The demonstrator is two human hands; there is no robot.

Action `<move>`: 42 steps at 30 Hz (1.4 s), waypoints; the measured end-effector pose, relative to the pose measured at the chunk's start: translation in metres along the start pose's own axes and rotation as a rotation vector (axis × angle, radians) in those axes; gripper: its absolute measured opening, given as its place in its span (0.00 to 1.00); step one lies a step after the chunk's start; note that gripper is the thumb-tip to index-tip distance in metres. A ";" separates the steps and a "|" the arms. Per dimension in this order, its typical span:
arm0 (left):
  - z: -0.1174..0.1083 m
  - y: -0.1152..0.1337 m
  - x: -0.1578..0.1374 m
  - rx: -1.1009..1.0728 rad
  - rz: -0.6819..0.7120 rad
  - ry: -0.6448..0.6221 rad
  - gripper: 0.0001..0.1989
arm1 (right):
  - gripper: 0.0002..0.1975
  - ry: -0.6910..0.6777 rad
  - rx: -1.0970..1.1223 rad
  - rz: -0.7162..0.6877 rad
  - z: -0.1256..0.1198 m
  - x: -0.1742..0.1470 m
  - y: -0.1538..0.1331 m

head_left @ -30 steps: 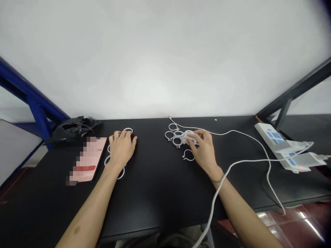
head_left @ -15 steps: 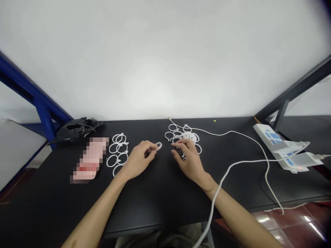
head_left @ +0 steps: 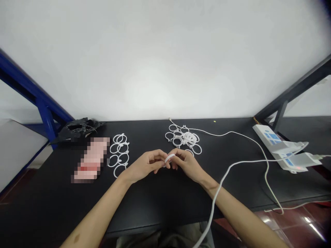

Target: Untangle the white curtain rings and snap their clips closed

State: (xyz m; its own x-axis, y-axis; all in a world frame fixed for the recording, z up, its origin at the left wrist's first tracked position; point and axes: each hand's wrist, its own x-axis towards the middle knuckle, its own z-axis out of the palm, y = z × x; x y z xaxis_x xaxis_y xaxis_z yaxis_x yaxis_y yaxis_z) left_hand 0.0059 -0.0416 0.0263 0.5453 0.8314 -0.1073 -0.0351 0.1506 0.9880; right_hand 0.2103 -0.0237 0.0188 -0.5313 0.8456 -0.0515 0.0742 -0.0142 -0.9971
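From my remote seat I watch both hands come together over the middle of the worktop [head_left: 155, 203], in front of me. Half a second ago only the left hand [head_left: 143, 166] had the ring [head_left: 170, 157], pinched at its fingertips and well apart from the right hand [head_left: 190, 166], whose fingers were spread, with nothing visible in them. Now the ring sits between the two, gripped in the fingertips of both hands, thumbs and fingers drawn in narrow around it; how the far fingers hold it I cannot tell. It is tilted, its band partly hidden by the fingers.

A second ago the left hand lay over the left rings [head_left: 119, 160] and the right one was at the pile [head_left: 189, 138]. The left rings now show clear of the hand, in two rough columns, some overlapping, beside the phone [head_left: 90, 160], which is blocked out in squares. The pile is just beyond the right hand, with loose rings around it; one is partly hidden behind the knuckles.

The bag [head_left: 77, 129], the power strip [head_left: 280, 148] and the cable [head_left: 244, 161] across my right forearm look much as they did.
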 end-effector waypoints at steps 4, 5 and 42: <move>-0.005 -0.005 -0.001 -0.134 0.017 0.017 0.10 | 0.16 -0.118 0.237 0.032 -0.002 -0.001 0.003; -0.006 -0.005 -0.002 -0.142 0.013 0.002 0.11 | 0.17 -0.145 0.273 0.041 -0.002 -0.002 0.003; -0.078 -0.012 -0.017 1.531 -0.225 0.833 0.18 | 0.15 0.860 -0.925 -0.323 -0.054 0.025 0.004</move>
State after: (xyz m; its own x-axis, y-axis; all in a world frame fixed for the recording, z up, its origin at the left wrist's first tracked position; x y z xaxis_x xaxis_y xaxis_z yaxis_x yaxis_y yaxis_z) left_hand -0.0680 -0.0162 0.0074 -0.1240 0.9684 0.2163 0.9894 0.1041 0.1009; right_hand 0.2424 0.0261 0.0161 0.0475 0.8152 0.5772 0.7783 0.3320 -0.5329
